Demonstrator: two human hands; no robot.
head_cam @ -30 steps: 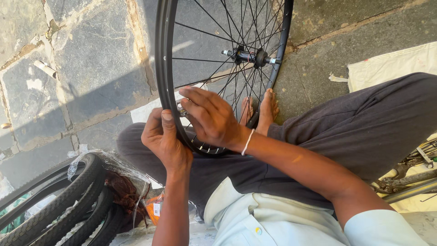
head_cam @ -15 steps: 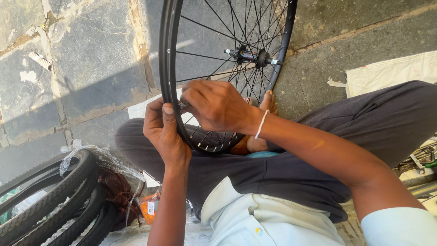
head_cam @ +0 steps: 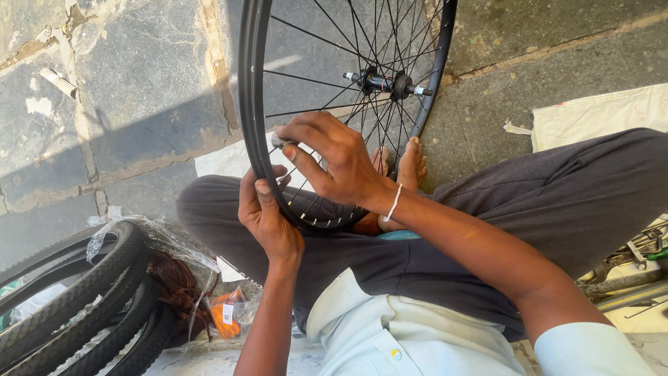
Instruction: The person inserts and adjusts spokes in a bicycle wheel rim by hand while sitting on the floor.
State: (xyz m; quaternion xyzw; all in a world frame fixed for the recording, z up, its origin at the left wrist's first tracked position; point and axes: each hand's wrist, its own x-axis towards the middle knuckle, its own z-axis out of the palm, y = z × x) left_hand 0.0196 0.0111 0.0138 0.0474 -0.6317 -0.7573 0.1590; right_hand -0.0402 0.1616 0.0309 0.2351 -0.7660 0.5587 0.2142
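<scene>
A black bicycle wheel rim point(head_cam: 248, 90) with thin spokes and a central hub point(head_cam: 384, 82) stands upright between my crossed legs. My left hand point(head_cam: 268, 219) grips the lower rim from the outside, thumb lying along the rim. Reaching in among the spokes, my right hand point(head_cam: 334, 160) pinches a small metal tool point(head_cam: 280, 142) at a spoke end close to the rim. A white band circles my right wrist. My bare feet point(head_cam: 407, 167) rest behind the wheel.
Several black tyres point(head_cam: 76, 299) in clear plastic lie at lower left, with an orange packet point(head_cam: 226, 313) beside them. A white cloth point(head_cam: 598, 115) lies at right over the stone floor. Metal bicycle parts point(head_cam: 633, 268) show at the right edge.
My right hand has slid left and up along the rim, now pinching a small tool at a spoke end. My left hand keeps its grip on the rim.
</scene>
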